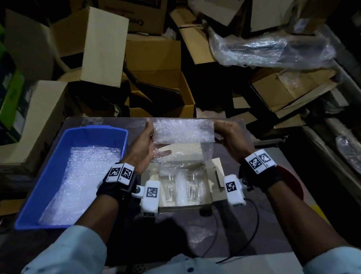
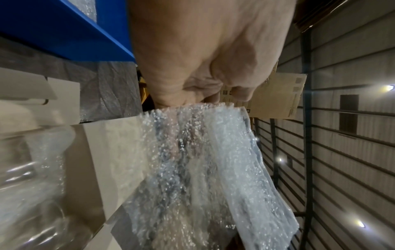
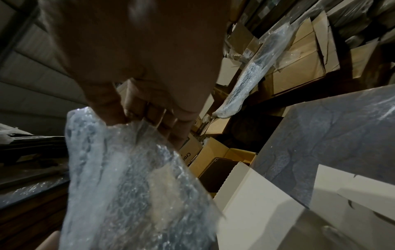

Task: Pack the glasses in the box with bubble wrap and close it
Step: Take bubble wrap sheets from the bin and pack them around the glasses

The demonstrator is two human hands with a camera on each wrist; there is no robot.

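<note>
A small open white box sits on the dark table straight ahead of me. Two clear glasses lie in it side by side, with a white roll between them. Above the box both hands stretch a sheet of bubble wrap. My left hand pinches its left edge and my right hand pinches its right edge. The sheet's lower part hangs down toward the box. The wrist views show the bubble wrap held by thumb and fingers, and the white box flaps.
A blue bin lined with bubble wrap stands on the table at my left. A loose scrap of bubble wrap and a black cable lie near the front edge. Piles of cardboard boxes crowd the floor beyond the table.
</note>
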